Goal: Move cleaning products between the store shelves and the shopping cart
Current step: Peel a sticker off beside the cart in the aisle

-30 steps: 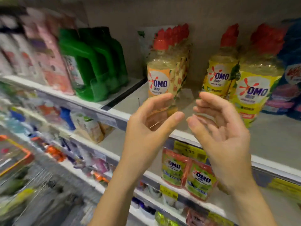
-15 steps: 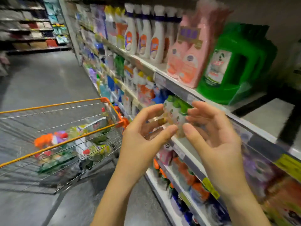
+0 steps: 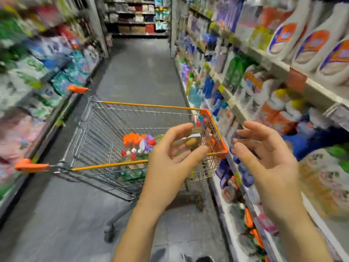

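A wire shopping cart with orange rim and corners stands in the aisle ahead of me. Several cleaning products with orange and red caps lie in its basket. My left hand is raised in front of the cart's near right corner, fingers loosely curved, holding nothing. My right hand is up beside it, in front of the right-hand shelves, fingers relaxed and empty. White bottles with orange and blue labels stand on the upper right shelf.
Blurred shelves of packs line the left side of the aisle. The grey floor runs ahead to more shelving at the far end. Lower right shelves hold blue bottles and pouches.
The view has swung left, from the OMO bottles on the shelf to the aisle and the cart. Both hands stay raised and empty in front of me.
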`<state>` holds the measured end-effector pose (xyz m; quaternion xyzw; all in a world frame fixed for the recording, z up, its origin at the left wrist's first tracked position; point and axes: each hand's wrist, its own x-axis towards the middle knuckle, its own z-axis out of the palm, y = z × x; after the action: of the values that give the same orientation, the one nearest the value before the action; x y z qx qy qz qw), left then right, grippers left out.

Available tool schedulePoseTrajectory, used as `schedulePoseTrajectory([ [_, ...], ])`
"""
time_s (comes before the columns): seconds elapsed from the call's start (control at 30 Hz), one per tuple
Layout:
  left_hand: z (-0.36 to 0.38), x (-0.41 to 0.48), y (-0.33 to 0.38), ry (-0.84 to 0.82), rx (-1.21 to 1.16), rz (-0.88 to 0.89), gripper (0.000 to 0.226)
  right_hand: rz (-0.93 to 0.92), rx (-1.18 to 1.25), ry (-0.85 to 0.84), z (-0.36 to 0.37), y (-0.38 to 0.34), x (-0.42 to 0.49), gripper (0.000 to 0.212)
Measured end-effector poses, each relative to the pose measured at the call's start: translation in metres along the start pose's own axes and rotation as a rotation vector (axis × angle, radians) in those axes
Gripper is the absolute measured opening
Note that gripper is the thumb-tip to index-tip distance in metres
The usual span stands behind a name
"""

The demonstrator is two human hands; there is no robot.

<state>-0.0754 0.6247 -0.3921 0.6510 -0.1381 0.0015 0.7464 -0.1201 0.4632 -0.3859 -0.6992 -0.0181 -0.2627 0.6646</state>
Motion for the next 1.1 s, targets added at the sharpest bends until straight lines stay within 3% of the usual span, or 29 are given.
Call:
schedulePoseTrajectory([
  [0.33,-0.013,0.121,-0.057,0.106,0.071,-0.079,0.037,0.146,0.037,-0.161,0.028,0.096,0.124,0.034],
  [0.53,-0.009,0.197,-0.082,0.193,0.087,-0.116,0.043,0.213,0.049,-0.341,0.048,0.143,0.200,0.034],
  [0.8,-0.024,0.264,-0.143,0.285,0.108,-0.214,0.024,0.402,0.052,-0.445,0.080,0.221,0.255,0.026],
  [0.97,-0.037,0.288,-0.192,0.213,0.139,-0.287,0.029,0.523,-0.016,-0.516,0.092,0.291,0.259,0.018],
  [1.1,-0.049,0.293,-0.244,0.131,0.242,-0.380,0.028,0.625,-0.220,-0.672,0.094,0.357,0.248,0.016],
])
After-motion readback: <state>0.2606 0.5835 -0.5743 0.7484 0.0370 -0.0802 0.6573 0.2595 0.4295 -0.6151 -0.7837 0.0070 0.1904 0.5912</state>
